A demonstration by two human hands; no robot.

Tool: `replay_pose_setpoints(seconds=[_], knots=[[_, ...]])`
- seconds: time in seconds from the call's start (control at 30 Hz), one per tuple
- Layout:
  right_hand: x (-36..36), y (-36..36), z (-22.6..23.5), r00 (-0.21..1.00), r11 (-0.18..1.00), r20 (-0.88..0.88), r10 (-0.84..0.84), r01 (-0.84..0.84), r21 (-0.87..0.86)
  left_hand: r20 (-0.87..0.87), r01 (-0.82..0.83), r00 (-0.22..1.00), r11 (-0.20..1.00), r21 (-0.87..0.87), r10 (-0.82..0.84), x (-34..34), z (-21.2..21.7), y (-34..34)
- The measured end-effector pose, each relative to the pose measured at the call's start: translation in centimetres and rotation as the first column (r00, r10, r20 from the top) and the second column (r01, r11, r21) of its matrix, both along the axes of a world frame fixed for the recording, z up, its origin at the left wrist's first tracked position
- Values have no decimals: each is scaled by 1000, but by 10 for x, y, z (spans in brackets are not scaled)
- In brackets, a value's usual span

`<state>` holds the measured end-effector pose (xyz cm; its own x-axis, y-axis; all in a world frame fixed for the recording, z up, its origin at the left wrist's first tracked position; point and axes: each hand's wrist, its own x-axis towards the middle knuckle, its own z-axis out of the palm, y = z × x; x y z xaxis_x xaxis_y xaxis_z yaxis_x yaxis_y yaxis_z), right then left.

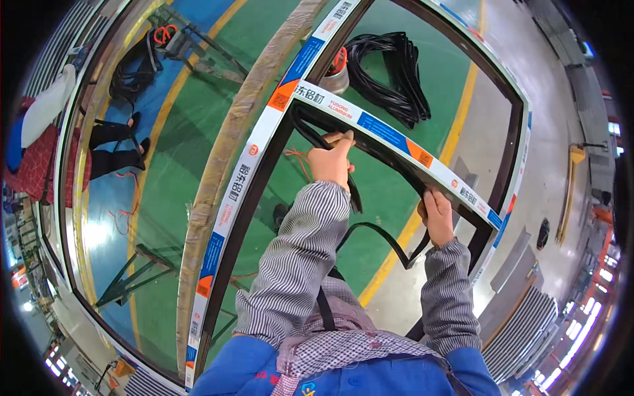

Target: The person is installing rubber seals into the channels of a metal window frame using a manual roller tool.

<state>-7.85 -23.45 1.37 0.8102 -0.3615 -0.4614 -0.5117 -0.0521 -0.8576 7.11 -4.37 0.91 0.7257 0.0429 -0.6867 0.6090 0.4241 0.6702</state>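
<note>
L hand (331, 162) has its fingers curled round a black rubber strip (357, 197), thumb up by the crossbar (389, 135) of a big frame (246, 173). R hand (437, 216) is pinched up near the bar's R end, tho can't tell exactly what's btwn its fingertips. Strip's along the bar's inner side, w/ a black coil (411, 82) on the floor beyond.

Two grips: left grip (332, 162), right grip (438, 216). Striped sleeves (294, 254): two. Black strip (395, 247): count unclear, partly hidden. Taped crossbar (385, 133): one. Black bundles (409, 82): two. Bucket (335, 80): one. Co-worker (49, 152): one. Metal stands (178, 46): at least two.
</note>
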Motion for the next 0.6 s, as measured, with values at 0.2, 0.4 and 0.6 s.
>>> replay_pose_setpoints(seconds=[0.2,0.4,0.6], knots=[[0,-7,-3,994,949,47,102,-83,-304,4,-46,999,999,4,46,2,-9,-11],[26,47,34,892,334,144,428,-8,-943,-29,-86,996,996,-33,85,2,-17,-11],[122,87,28,861,182,-2,508,-110,-977,-69,-103,993,990,-101,97,4,-18,-7]])
